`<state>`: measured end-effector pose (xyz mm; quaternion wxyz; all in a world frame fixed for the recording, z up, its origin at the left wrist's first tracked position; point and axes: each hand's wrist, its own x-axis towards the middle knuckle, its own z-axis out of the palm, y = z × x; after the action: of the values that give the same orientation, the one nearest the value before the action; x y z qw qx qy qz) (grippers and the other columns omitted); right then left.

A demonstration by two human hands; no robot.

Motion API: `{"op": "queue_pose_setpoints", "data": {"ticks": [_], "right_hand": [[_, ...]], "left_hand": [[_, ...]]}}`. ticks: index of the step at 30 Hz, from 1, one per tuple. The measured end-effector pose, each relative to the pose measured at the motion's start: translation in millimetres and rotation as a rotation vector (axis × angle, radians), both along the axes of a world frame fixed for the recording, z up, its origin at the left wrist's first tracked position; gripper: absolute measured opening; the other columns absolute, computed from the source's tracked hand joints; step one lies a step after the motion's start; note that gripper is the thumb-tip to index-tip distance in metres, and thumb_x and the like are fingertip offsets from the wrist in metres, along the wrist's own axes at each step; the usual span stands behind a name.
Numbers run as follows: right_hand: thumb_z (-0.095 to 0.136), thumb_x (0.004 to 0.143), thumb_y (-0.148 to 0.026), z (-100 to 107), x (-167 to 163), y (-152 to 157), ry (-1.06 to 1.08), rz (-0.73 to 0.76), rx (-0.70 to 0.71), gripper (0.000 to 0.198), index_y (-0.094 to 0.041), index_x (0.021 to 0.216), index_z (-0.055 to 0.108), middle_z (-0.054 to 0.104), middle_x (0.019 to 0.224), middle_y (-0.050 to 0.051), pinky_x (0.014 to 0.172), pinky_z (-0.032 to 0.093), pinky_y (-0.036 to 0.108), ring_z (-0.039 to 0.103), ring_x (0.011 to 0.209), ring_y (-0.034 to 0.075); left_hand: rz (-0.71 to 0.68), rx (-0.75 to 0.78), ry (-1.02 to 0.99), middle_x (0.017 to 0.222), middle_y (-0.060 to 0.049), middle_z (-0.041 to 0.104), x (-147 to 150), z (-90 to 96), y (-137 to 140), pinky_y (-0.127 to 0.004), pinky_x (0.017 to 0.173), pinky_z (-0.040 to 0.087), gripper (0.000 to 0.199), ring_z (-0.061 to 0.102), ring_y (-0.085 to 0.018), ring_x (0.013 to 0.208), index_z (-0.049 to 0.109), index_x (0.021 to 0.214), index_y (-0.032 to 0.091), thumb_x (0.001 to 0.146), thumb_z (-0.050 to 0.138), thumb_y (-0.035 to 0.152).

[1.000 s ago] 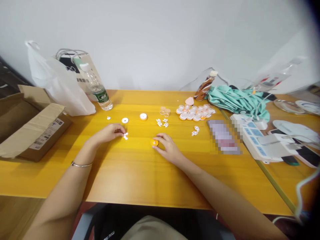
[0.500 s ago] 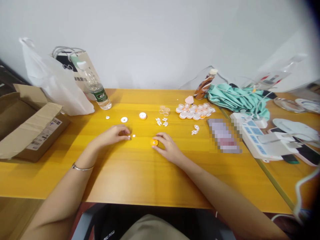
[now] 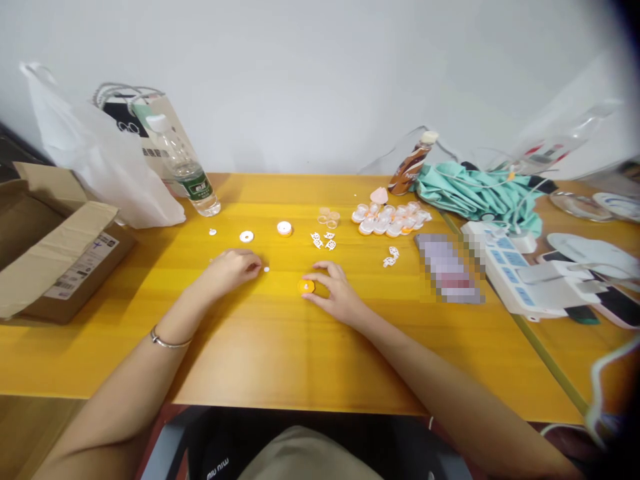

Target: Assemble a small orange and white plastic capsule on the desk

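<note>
- A single head-worn camera is looking forward and down from above the wearer's beige clothing [image 3: 300,457], which is showing at the bottom edge.
- It is facing the counter [image 3: 260,353], with a pale wall [image 3: 300,87] filling the upper part.
- The orange piece [image 3: 305,287] is lying near the middle, appearing small, while the left forearm [image 3: 145,367] and right forearm [image 3: 430,363] are reaching in from below.
- The wide view is spanning from cardboard box [image 3: 55,257] to power strip [image 3: 505,267].
</note>
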<state>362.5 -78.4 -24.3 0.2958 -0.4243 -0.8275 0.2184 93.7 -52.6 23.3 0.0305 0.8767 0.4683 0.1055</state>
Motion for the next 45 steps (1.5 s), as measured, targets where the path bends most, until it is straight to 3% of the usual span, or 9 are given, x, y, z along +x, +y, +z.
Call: {"op": "queue_pose_setpoints", "data": {"ticks": [4, 7, 10, 19, 30, 36, 42, 45], "right_hand": [[0.066, 0.073, -0.038, 0, 0, 0, -0.011, -0.028, -0.022, 0.029, -0.026, 0.098, 0.063, 0.046, 0.114, 0.008, 0.097, 0.035, 0.044, 0.043, 0.112, 0.025], [0.067, 0.071, -0.038, 0, 0, 0, 0.003, -0.030, -0.025, 0.030, -0.027, 0.098, 0.063, 0.046, 0.113, 0.008, 0.097, 0.035, 0.045, 0.044, 0.111, 0.025], [0.068, 0.071, -0.039, -1, -1, 1, 0.017, -0.024, -0.017, 0.031, -0.027, 0.099, 0.063, 0.046, 0.112, 0.007, 0.097, 0.036, 0.045, 0.044, 0.110, 0.025], [0.068, 0.071, -0.040, 0, 0, 1, 0.031, -0.008, -0.047, 0.030, -0.025, 0.097, 0.063, 0.046, 0.112, 0.008, 0.097, 0.037, 0.043, 0.044, 0.111, 0.025], [0.067, 0.071, -0.040, -1, 1, 1, 0.032, 0.000, -0.033, 0.031, -0.026, 0.098, 0.063, 0.047, 0.113, 0.007, 0.095, 0.038, 0.043, 0.045, 0.112, 0.024], [0.068, 0.071, -0.040, 0, 1, 1, 0.037, -0.002, -0.029, 0.029, -0.026, 0.097, 0.063, 0.048, 0.112, 0.007, 0.095, 0.039, 0.043, 0.046, 0.111, 0.024], [0.067, 0.072, -0.038, 1, 1, 0, 0.029, 0.003, -0.040, 0.030, -0.026, 0.099, 0.062, 0.049, 0.111, 0.007, 0.097, 0.037, 0.042, 0.047, 0.110, 0.023], [0.067, 0.072, -0.037, 2, 1, 0, 0.026, 0.008, -0.037, 0.031, -0.026, 0.100, 0.062, 0.050, 0.110, 0.007, 0.096, 0.038, 0.042, 0.048, 0.109, 0.023]], "left_hand": [[-0.133, 0.170, -0.092, 0.078, -0.006, 0.065, 24, -5.3, -12, -0.025, 0.067, 0.040, 0.021, 0.058, -0.014, 0.070, 0.064, 0.086, 0.017, 0.087, 0.045, 0.025], [-0.311, 0.173, -0.158, 0.082, -0.006, 0.066, 47, -10.4, -22, -0.027, 0.069, 0.040, 0.020, 0.059, -0.014, 0.074, 0.063, 0.091, 0.017, 0.089, 0.044, 0.025], [-0.373, 0.179, -0.169, 0.085, -0.006, 0.066, 60, -15.8, -27, -0.028, 0.069, 0.037, 0.022, 0.059, -0.014, 0.078, 0.062, 0.093, 0.018, 0.090, 0.042, 0.026], [-0.371, 0.249, -0.055, 0.086, -0.005, 0.067, 63, -20.4, -25, -0.028, 0.067, 0.032, 0.022, 0.057, -0.014, 0.079, 0.063, 0.092, 0.018, 0.091, 0.041, 0.025], [-0.372, 0.119, -0.125, 0.096, -0.006, 0.067, 61, -19.2, -26, -0.030, 0.073, 0.033, 0.023, 0.057, -0.016, 0.093, 0.063, 0.098, 0.021, 0.091, 0.041, 0.022], [-0.356, -0.036, -0.223, 0.098, -0.006, 0.065, 60, -15.9, -25, -0.031, 0.079, 0.037, 0.021, 0.057, -0.016, 0.092, 0.064, 0.098, 0.022, 0.089, 0.046, 0.025], [-0.200, -0.008, -0.414, 0.100, -0.008, 0.064, 29, -1.8, -10, -0.033, 0.086, 0.041, 0.022, 0.057, -0.017, 0.094, 0.063, 0.101, 0.020, 0.088, 0.047, 0.026], [-0.057, -0.118, -0.372, 0.098, -0.007, 0.065, -2, 9.2, 0, -0.033, 0.084, 0.044, 0.023, 0.058, -0.018, 0.090, 0.064, 0.095, 0.019, 0.086, 0.048, 0.033]]}}
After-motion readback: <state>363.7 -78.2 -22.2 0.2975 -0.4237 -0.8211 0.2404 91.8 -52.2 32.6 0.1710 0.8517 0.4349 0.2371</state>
